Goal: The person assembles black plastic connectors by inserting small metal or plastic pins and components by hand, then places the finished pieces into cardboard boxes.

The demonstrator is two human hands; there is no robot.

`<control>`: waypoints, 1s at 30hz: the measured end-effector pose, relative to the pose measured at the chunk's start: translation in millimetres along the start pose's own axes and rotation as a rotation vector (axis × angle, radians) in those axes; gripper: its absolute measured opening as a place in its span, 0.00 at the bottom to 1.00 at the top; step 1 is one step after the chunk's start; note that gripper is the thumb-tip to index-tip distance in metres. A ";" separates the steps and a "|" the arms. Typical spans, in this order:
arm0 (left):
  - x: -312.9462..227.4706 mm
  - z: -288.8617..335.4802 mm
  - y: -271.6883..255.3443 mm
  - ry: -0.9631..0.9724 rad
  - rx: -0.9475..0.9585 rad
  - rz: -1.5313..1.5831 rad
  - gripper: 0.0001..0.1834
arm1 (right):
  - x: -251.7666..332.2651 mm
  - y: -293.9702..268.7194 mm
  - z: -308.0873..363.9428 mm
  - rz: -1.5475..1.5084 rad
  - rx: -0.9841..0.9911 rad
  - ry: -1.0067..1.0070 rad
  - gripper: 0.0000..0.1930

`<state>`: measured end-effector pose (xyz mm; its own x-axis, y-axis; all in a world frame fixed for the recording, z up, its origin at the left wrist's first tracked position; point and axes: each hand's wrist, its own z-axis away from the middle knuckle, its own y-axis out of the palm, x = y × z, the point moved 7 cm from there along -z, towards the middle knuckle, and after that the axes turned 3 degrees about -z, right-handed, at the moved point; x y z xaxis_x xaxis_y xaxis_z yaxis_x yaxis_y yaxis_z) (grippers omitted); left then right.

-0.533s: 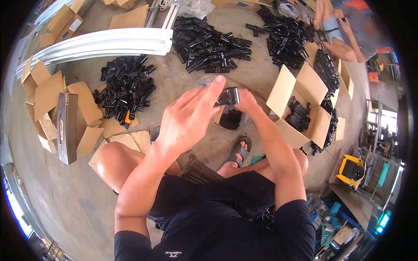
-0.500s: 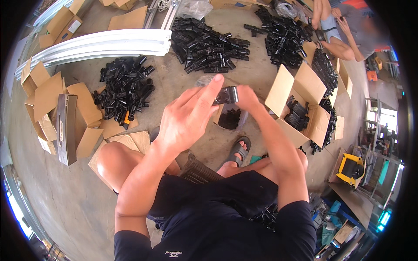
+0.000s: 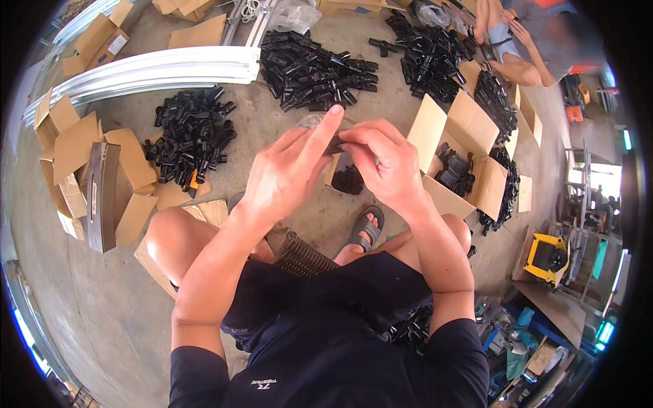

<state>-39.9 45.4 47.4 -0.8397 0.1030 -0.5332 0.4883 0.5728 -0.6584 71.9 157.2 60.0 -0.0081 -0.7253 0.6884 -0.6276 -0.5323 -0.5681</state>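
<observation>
Between my two hands, over the floor in front of my lap, is a glossy black metal pipe-joint piece (image 3: 333, 145), mostly covered by fingers. My left hand (image 3: 282, 173) is closed round its left side, with the index finger pointing up and away. The thumb and fingers of my right hand (image 3: 388, 160) pinch its right end. Just beyond and below the hands stands a small box holding small black parts (image 3: 348, 180). A dark woven seat edge (image 3: 306, 255) shows between my knees.
Heaps of black pipe joints lie at left (image 3: 190, 136), far middle (image 3: 313, 71) and far right (image 3: 432, 64). An open carton (image 3: 490, 187) at right holds more. White metal rails (image 3: 156, 75) cross the far left, above opened cartons (image 3: 136, 170). Another person (image 3: 517, 51) sits far right.
My right hand has turned and now pinches the black piece with its fingertips, back of the hand showing. The piece shows less than before. The view has shifted slightly.
</observation>
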 end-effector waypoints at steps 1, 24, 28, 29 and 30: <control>-1.0 0.4 0.0 -0.002 0.006 0.001 0.47 | 0.6 1.4 0.4 0.009 0.012 -0.019 0.10; 5.9 -3.1 10.4 -0.086 0.050 0.017 0.43 | -6.9 7.1 -4.8 0.124 0.011 -0.146 0.09; 7.8 -1.8 8.5 -0.084 0.037 0.025 0.42 | -5.4 5.5 -8.7 0.119 0.018 -0.121 0.09; 7.8 -2.0 7.6 -0.093 0.032 0.032 0.42 | -5.7 3.2 -10.6 0.114 0.014 -0.107 0.09; 7.6 -2.4 6.1 -0.102 0.027 0.037 0.41 | -7.2 0.3 -11.7 0.109 -0.004 -0.092 0.09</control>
<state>-43.9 51.7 40.6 -0.7929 0.0395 -0.6080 0.5260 0.5481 -0.6503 62.7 167.3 60.1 -0.0050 -0.8159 0.5782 -0.6298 -0.4465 -0.6356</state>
